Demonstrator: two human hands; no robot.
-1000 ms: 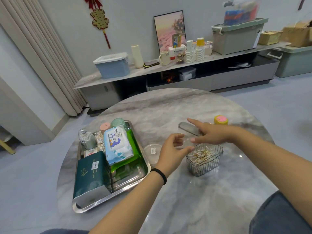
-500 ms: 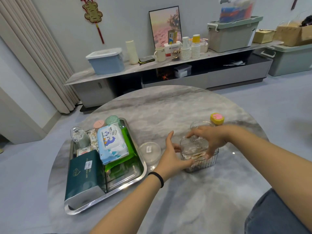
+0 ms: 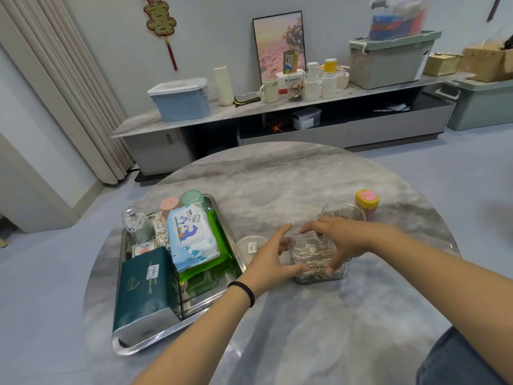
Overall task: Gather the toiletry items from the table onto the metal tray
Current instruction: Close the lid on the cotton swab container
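Cotton-swab box (image 3: pixel 316 257), a clear ribbed container with a clear lid on top, stands on the marble worktop (image 3: pixel 305 329) between the two hands. Right hand (image 3: pixel 340 240) arches over it from the far side, fingers curled down over the lid's far rim and thumb pressed on the near right corner, so it grips the box from above. Left hand (image 3: pixel 273 259) lies against the box's left wall with straight, relaxed fingers; its thumb touches the near lower corner and its fingertips reach along the far left side. A black band (image 3: pixel 244 291) circles that wrist.

Just left of the left hand a small round clear lidded tub (image 3: pixel 249 245) rests on the worktop, touching the rim of the metal tray (image 3: pixel 155 336). Further left of the hands, the tray carries a dark green tissue pack (image 3: pixel 144 290), a blue-and-white wipes pack (image 3: pixel 191 237) lying on a green pouch (image 3: pixel 219 245), a clear bottle (image 3: pixel 136 225), and pink (image 3: pixel 169 205) and green (image 3: pixel 191 197) capped jars at its far end.

Beyond the right hand stands a clear jar (image 3: pixel 344 211), and just right of that a yellow-capped bottle (image 3: pixel 367 201).
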